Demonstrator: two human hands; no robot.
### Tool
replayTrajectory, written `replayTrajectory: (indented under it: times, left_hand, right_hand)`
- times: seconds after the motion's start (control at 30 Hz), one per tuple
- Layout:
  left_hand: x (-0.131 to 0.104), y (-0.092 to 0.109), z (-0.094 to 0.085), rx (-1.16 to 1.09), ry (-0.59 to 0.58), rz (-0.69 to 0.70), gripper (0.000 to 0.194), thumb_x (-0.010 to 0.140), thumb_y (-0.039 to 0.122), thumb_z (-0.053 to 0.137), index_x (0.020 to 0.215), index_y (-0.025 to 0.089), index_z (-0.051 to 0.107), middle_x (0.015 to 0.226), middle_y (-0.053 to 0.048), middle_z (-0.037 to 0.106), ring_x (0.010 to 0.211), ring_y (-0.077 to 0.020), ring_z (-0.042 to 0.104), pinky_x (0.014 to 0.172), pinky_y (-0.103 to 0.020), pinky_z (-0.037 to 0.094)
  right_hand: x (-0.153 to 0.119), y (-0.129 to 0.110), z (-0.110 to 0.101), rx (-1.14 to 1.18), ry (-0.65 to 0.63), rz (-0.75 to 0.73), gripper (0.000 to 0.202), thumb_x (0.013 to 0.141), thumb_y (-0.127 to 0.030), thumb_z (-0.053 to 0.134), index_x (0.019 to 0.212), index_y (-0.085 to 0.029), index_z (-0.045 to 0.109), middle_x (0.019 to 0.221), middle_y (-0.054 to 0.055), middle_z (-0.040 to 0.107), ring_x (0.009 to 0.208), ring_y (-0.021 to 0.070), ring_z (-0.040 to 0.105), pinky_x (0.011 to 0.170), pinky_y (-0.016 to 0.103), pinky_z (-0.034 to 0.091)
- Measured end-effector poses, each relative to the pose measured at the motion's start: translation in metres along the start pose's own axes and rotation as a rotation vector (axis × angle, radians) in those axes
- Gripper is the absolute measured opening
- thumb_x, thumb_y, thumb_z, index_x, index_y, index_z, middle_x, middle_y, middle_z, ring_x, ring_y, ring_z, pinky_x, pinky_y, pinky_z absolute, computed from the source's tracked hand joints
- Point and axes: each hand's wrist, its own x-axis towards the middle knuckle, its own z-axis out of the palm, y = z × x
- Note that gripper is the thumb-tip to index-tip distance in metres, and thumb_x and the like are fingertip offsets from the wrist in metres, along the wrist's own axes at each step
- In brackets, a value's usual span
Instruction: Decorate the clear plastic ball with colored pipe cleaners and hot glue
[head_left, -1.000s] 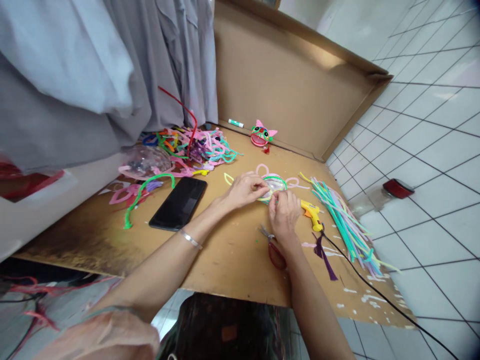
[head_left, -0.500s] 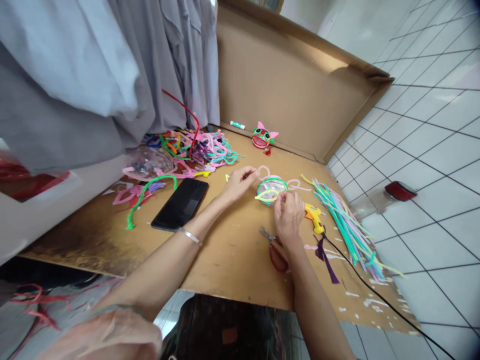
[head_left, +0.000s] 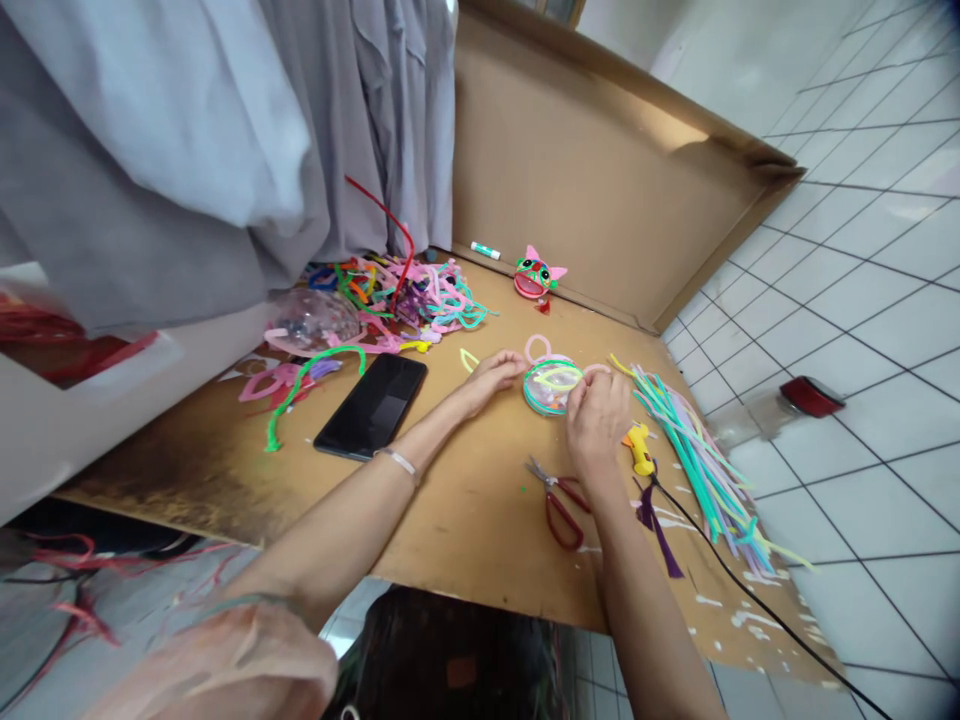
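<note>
A round clear plastic piece (head_left: 541,398) with a green pipe-cleaner rim lies on the table, a pink pipe-cleaner loop (head_left: 538,348) standing out behind it. Over its face sits a yellow pipe-cleaner loop (head_left: 556,379), whose right end is pinched in my right hand (head_left: 598,415). At the piece's left edge rests my left hand (head_left: 491,380), fingers stretched out and apparently holding nothing; whether the fingertips touch the rim I cannot tell. Another yellow loop (head_left: 469,361) shows just behind the left hand. Under my right wrist lie red-handled scissors (head_left: 561,508).
A yellow glue gun (head_left: 640,450) with a black cord and a bundle of pipe cleaners (head_left: 697,460) lie at right. Left are a phone (head_left: 373,405), a green pipe cleaner (head_left: 289,400) and a colourful heap (head_left: 420,295). A pink-eared figure (head_left: 536,277) stands before the cardboard wall (head_left: 570,160).
My right hand has shifted slightly right, bringing the yellow loop higher across the round piece. The left hand has come down from the pink loop, its fingers straighter. The view has turned slightly.
</note>
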Motion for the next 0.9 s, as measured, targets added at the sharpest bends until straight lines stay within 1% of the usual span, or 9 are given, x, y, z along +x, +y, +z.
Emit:
replayTrajectory:
  times: [0.07,0.13,0.2,0.27,0.4,0.5,0.67,0.77,0.9]
  left_hand:
    - [-0.002,-0.002,0.004,-0.052,-0.077,0.041,0.035,0.063,0.033,0.075,0.091,0.021,0.057,0.106,-0.002,0.067,0.101,-0.0168,0.062,0.089,-0.031,0.047]
    - [-0.003,-0.006,0.01,-0.092,-0.139,0.095,0.05,0.052,0.021,0.081,0.093,0.021,0.053,0.111,-0.002,0.065,0.107,-0.0174,0.062,0.093,-0.031,0.046]
    - [-0.004,-0.011,0.016,-0.087,-0.13,0.112,0.06,0.046,0.014,0.084,0.095,0.021,0.05,0.112,-0.003,0.063,0.104,-0.017,0.062,0.092,-0.03,0.046]
    - [-0.006,-0.015,0.023,-0.046,-0.102,0.116,0.062,0.048,0.013,0.084,0.096,0.021,0.046,0.109,-0.002,0.064,0.096,-0.0149,0.063,0.087,-0.029,0.047]
    - [-0.009,-0.02,0.03,0.102,-0.046,0.162,0.059,0.055,0.018,0.083,0.099,0.022,0.044,0.103,0.001,0.063,0.082,-0.011,0.06,0.073,-0.024,0.046]
    - [-0.011,-0.022,0.033,0.122,-0.06,0.161,0.057,0.058,0.019,0.082,0.098,0.022,0.042,0.097,0.002,0.063,0.076,-0.01,0.059,0.07,-0.023,0.046]
    - [-0.009,-0.023,0.034,0.072,-0.071,0.147,0.052,0.057,0.019,0.081,0.092,0.022,0.043,0.097,0.0,0.065,0.084,-0.0138,0.062,0.078,-0.028,0.048]
    - [-0.008,-0.021,0.031,0.007,-0.091,0.139,0.042,0.056,0.015,0.074,0.086,0.021,0.045,0.103,-0.003,0.067,0.091,-0.0151,0.063,0.086,-0.03,0.049]
    - [-0.009,-0.014,0.024,-0.048,-0.157,0.106,0.028,0.057,0.011,0.065,0.081,0.019,0.053,0.112,-0.005,0.069,0.106,-0.0183,0.064,0.095,-0.034,0.048]
  right_hand:
    - [0.003,-0.004,0.001,0.023,-0.008,0.02,0.015,0.093,-0.017,0.041,0.087,-0.019,0.055,0.088,0.011,0.056,0.083,0.0259,0.047,0.071,0.036,0.034]
    - [0.003,-0.008,0.002,0.035,0.0,0.032,0.014,0.092,-0.016,0.041,0.087,-0.02,0.054,0.088,0.01,0.054,0.083,0.0256,0.048,0.071,0.036,0.035]
    - [0.001,-0.011,0.003,0.038,0.025,0.031,0.014,0.093,-0.017,0.041,0.086,-0.021,0.053,0.087,0.009,0.053,0.082,0.0243,0.049,0.069,0.034,0.035]
    - [-0.002,-0.014,0.005,0.037,0.053,0.031,0.015,0.093,-0.017,0.04,0.086,-0.021,0.052,0.086,0.007,0.052,0.077,0.0228,0.049,0.066,0.033,0.034]
    - [-0.007,-0.016,0.01,0.028,0.029,0.054,0.017,0.094,-0.02,0.038,0.086,-0.02,0.053,0.086,0.007,0.05,0.073,0.0215,0.048,0.062,0.032,0.032]
    - [-0.009,-0.013,0.012,0.024,0.0,0.058,0.017,0.094,-0.02,0.037,0.086,-0.02,0.053,0.088,0.008,0.05,0.076,0.0226,0.048,0.063,0.032,0.034]
    - [-0.012,-0.005,0.012,0.066,0.05,0.03,0.016,0.093,-0.017,0.038,0.083,-0.022,0.048,0.086,0.007,0.049,0.08,0.0235,0.048,0.068,0.034,0.038]
    - [-0.015,-0.001,0.011,0.082,0.057,0.014,0.016,0.093,-0.017,0.036,0.083,-0.023,0.046,0.087,0.007,0.049,0.081,0.0237,0.048,0.07,0.035,0.039]
    - [-0.016,0.002,0.012,0.083,0.066,0.01,0.015,0.092,-0.014,0.037,0.083,-0.024,0.044,0.086,0.005,0.047,0.082,0.0235,0.049,0.074,0.035,0.042]
